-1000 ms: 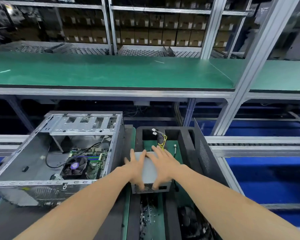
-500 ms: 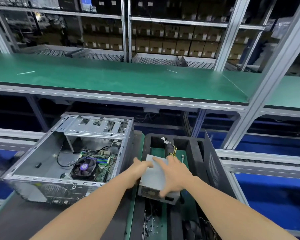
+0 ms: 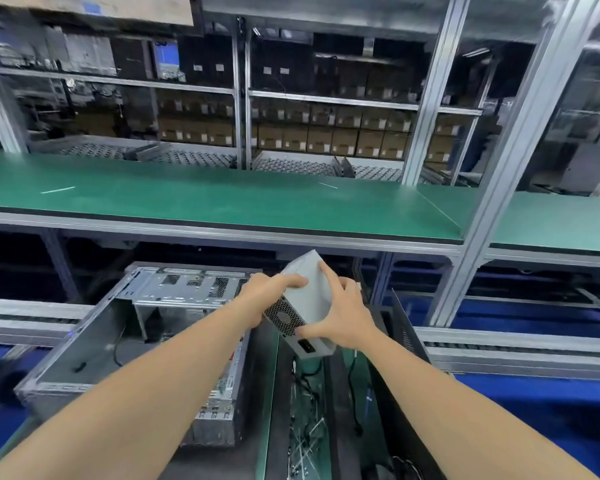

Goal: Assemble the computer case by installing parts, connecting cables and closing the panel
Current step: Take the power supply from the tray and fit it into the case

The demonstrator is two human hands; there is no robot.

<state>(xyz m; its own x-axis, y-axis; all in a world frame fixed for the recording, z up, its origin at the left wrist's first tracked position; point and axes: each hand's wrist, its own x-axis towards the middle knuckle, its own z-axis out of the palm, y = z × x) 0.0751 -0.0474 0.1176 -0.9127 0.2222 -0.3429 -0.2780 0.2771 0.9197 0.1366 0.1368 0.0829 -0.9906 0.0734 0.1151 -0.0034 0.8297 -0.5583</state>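
A grey power supply (image 3: pixel 307 292) with a mesh fan grille is held tilted in the air, above the gap between the case and the tray. My left hand (image 3: pixel 265 294) grips its left side, thumb across the top. My right hand (image 3: pixel 340 318) grips its right side and lower end, near the power socket. The open silver computer case (image 3: pixel 94 341) lies on its side at the lower left; my left forearm hides most of its inside. A black side panel (image 3: pixel 404 327) stands on edge at the right of the tray.
A black foam tray (image 3: pixel 329 410) below the hands holds loose cables and screws on a green mat. A long green shelf (image 3: pixel 222 199) runs across above the work level. Aluminium uprights (image 3: pixel 492 202) stand at the right. Shelves of boxes fill the background.
Both hands have lifted the power supply out of the foam tray and tipped it up on end, moving it up and slightly left. The camera view has risen.
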